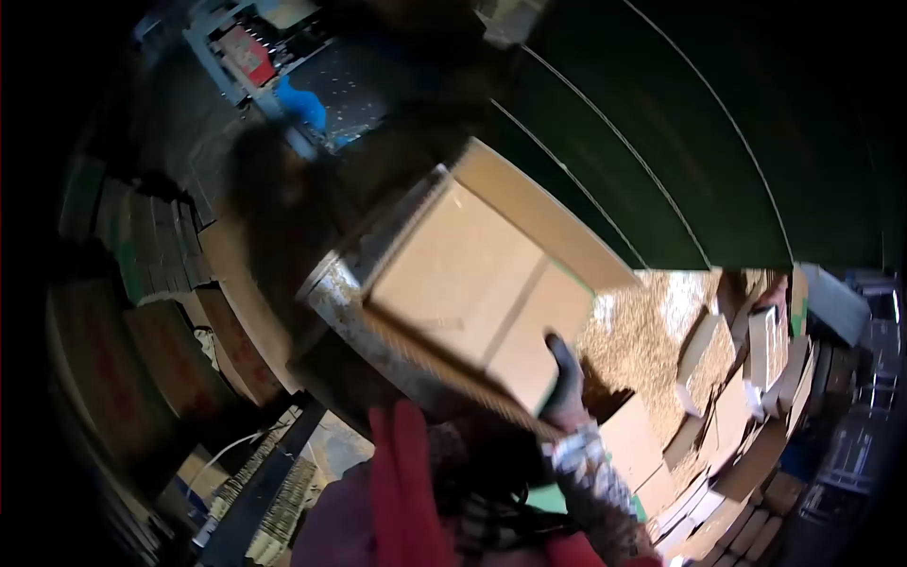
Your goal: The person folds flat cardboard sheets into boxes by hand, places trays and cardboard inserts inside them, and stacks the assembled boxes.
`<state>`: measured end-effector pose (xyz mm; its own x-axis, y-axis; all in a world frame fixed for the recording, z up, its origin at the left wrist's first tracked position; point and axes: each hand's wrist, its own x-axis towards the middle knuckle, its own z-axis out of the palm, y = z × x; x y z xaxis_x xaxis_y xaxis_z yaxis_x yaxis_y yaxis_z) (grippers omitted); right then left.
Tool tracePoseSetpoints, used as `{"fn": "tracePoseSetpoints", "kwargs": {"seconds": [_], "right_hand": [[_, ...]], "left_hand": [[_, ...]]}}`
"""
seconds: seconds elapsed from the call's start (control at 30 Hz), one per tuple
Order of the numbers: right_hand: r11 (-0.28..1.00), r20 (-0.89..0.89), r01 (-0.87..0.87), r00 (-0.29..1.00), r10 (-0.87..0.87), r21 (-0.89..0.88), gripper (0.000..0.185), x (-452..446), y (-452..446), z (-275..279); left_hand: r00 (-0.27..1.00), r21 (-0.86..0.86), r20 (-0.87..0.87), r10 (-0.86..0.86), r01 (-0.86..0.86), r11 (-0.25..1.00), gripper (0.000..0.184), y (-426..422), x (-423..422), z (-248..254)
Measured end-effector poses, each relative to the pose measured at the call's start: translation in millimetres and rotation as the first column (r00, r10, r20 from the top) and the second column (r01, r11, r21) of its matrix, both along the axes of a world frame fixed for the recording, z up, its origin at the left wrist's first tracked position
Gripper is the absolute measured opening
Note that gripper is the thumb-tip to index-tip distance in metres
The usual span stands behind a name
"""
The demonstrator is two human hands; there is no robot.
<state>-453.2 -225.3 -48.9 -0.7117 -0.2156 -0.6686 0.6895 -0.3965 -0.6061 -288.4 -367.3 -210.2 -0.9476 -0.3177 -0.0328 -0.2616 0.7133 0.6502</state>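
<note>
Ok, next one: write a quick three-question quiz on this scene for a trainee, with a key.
1. Multiple choice: which of the person's hands shows on the cardboard box? (a) left (b) right
2. True or false: the lined panel beyond the box is bright yellow.
3. Fill in: the bright blue item sits toward the picture's upper ____.

Key: 1. b, the right hand, thumb against the cardboard. 2. False; it is dark green. 3. Left.
</note>
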Motion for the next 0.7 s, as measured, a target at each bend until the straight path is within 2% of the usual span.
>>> {"fn": "tracePoseSetpoints", "kwargs": {"seconds": [0.03,0.07,0.1,0.17,0.2,0.23,0.27,0.3,0.37,0.43,0.47,0.5,0.53,0.57,0.6,0.63,0.7], "right_hand": [[1.0,0.096,0.017,0.995,-0.016,-0.01,0.037,-19,-11,-11],[0.993,-0.223,0.047,0.975,-0.022,0.107,0.039,-27,-16,-30],[0.976,-0.312,-0.023,0.946,0.091,0.217,0.048,-29,0,-50],[0.897,-0.394,0.071,0.911,0.12,0.437,0.056,-3,17,-30],[0.937,-0.422,0.06,0.901,0.098,0.345,0.061,20,41,-12],[0.841,-0.503,0.096,0.835,0.223,0.532,0.061,43,76,3],[0.677,-0.537,0.222,0.789,0.299,0.702,0.062,67,117,16],[0.468,-0.524,0.324,0.752,0.4,0.822,0.063,92,161,29],[0.04,-0.489,0.511,0.793,0.364,0.859,0.06,151,268,32],[-0.298,-0.475,0.484,0.873,0.108,0.823,0.061,218,384,16],[-0.298,-0.442,0.408,0.895,-0.055,0.863,0.062,252,449,-15],[-0.276,-0.391,0.329,0.896,-0.211,0.903,0.063,275,492,-38],[0.19,-0.273,0.365,0.882,-0.384,0.911,0.065,280,502,-39],[0.137,-0.246,0.264,0.96,-0.133,0.955,0.059,286,504,-31],[0.029,-0.206,0.204,0.97,0.129,0.979,0.053,290,503,-19],[-0.084,-0.167,0.209,0.92,0.354,0.974,0.047,294,501,-5],[-0.124,-0.357,0.444,0.832,0.424,0.887,0.055,297,534,-33]], "left_hand": [[0.997,0.118,0.057,-0.047,0.04,0.992,0.052,18,27,8],[0.989,0.234,0.111,-0.095,0.067,0.97,0.051,33,52,14],[0.98,0.314,0.125,-0.155,0.11,0.943,0.049,46,62,24],[0.955,0.362,0.038,-0.294,0.261,0.895,0.046,62,37,51],[0.928,0.332,-0.047,-0.371,0.364,0.87,0.044,69,17,62],[0.882,0.282,-0.151,-0.446,0.471,0.836,0.043,76,-7,76],[0.822,0.25,-0.252,-0.511,0.565,0.786,0.041,84,-29,95],[0.737,0.309,-0.4,-0.545,0.668,0.677,0.039,91,-45,119],[0.817,0.611,-0.364,-0.447,0.572,0.548,0.041,125,-45,120],[0.762,0.4,-0.369,-0.533,0.647,0.649,0.048,155,-62,157],[0.792,0.337,-0.34,-0.507,0.606,0.72,0.058,177,-70,163],[0.858,0.214,-0.289,-0.424,0.49,0.845,0.067,204,-78,157],[0.893,0.228,-0.199,-0.404,0.443,0.867,0.066,227,-88,157],[0.897,0.342,-0.111,-0.428,0.439,0.831,0.065,243,-92,160],[0.892,0.438,-0.085,-0.443,0.433,0.788,0.064,254,-93,168],[0.889,0.48,-0.154,-0.432,0.449,0.754,0.063,259,-91,184],[0.867,0.511,-0.277,-0.413,0.498,0.701,0.06,257,-87,226]]}}
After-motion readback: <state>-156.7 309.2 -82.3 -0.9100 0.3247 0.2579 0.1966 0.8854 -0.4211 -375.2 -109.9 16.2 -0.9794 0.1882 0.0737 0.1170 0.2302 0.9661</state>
